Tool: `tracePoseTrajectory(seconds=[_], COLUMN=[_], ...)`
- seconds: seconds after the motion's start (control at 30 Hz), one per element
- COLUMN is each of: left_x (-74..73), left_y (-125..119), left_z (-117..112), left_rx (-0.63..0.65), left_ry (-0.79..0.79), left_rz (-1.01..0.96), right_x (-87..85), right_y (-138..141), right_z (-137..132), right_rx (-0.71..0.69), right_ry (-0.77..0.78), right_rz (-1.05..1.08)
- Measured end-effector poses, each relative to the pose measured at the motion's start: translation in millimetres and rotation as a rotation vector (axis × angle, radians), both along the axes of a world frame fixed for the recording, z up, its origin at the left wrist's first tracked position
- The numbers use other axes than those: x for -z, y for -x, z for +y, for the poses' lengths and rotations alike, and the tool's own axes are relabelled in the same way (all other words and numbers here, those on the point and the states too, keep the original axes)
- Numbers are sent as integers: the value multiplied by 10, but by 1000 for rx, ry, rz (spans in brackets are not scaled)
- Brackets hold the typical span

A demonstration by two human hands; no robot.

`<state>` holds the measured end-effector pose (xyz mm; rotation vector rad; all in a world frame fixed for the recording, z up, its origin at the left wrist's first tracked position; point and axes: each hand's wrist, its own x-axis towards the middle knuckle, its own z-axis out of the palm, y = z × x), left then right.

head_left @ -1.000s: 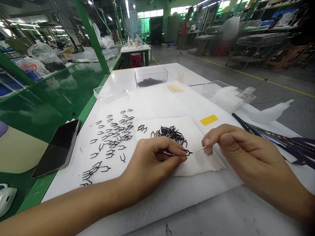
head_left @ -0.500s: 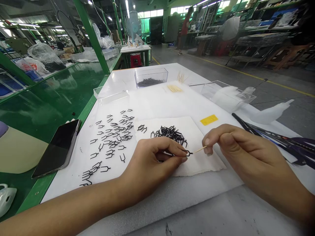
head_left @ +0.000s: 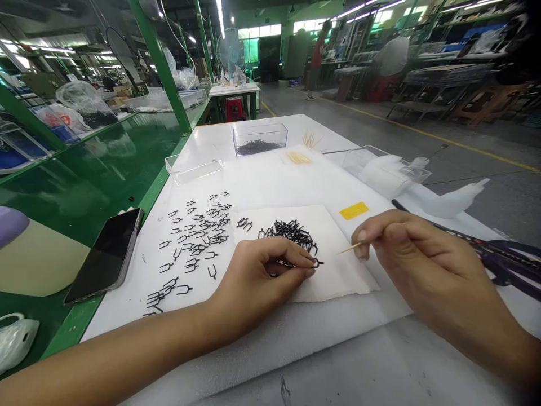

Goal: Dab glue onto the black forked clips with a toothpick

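Observation:
My left hand [head_left: 264, 276] rests on a white cloth [head_left: 333, 270] and pinches a small black forked clip [head_left: 316, 262] between thumb and forefinger. My right hand [head_left: 406, 248] pinches a thin wooden toothpick [head_left: 349, 248], its tip pointing left and a short gap away from the clip. A heap of the same black clips [head_left: 291, 232] lies on the cloth just beyond my left hand. Several more clips [head_left: 192, 239] are spread singly on the white table to the left.
A black phone [head_left: 107, 256] lies at the table's left edge. Clear boxes [head_left: 260, 138] [head_left: 193, 168] stand further back, one with dark parts. Loose toothpicks [head_left: 300, 158], a yellow tag [head_left: 354, 210] and a clear tray [head_left: 380, 166] lie to the right. A dark tool [head_left: 499, 256] sits at far right.
The toothpick tip, which touched the clip before, has drawn back to the right and a gap has opened. The view has shifted slightly; my left hand keeps its pinch.

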<state>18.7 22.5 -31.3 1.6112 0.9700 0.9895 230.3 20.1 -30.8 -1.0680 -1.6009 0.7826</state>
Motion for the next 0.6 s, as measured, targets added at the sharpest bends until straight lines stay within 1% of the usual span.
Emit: tracePoseTrajectory(seconds=[0.1, 0.23, 0.37, 0.5, 0.6], left_x=[32, 79, 103, 57, -12], left_y=[-12, -10, -7, 7, 119], left_z=[11, -12, -60, -106, -129], left_rx=[-11, -12, 0, -37, -96], left_ry=[-82, -227, -372, -484, -526], left_rz=[38, 107, 180, 244, 315], right_x=[25, 17, 50, 154, 204], right_y=[-17, 18, 73, 92, 80], right_z=[42, 89, 124, 187, 233], right_rx=[-1, -7, -22, -36, -45], right_ry=[-16, -42, -10, 58, 126], right_rz=[55, 82, 136, 260, 343])
